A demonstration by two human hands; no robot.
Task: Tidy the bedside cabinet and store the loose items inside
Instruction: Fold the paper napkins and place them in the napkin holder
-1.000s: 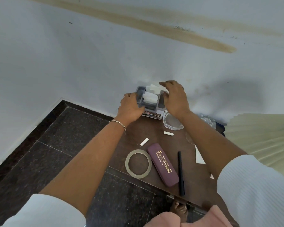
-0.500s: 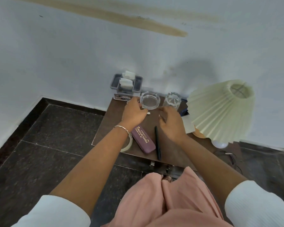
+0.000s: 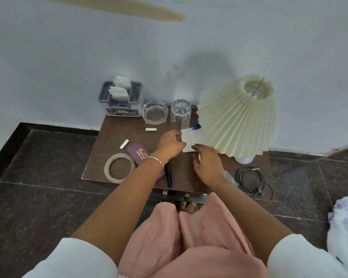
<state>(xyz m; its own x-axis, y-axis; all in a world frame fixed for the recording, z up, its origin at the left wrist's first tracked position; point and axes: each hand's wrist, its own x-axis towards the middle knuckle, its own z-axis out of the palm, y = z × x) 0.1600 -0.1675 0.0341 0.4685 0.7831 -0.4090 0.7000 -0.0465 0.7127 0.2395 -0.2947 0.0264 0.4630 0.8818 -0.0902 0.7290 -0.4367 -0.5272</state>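
Here, both forearms reach forward over the bedside cabinet (image 3: 113,135). The left hand (image 3: 170,144) is curled at the edge of a white paper (image 3: 190,137) beside the lamp (image 3: 239,117), its wrist above a purple case (image 3: 138,154); whether it pinches the sheet is unclear. The right hand (image 3: 207,164) hovers palm down, fingers loosely spread, near the same paper.
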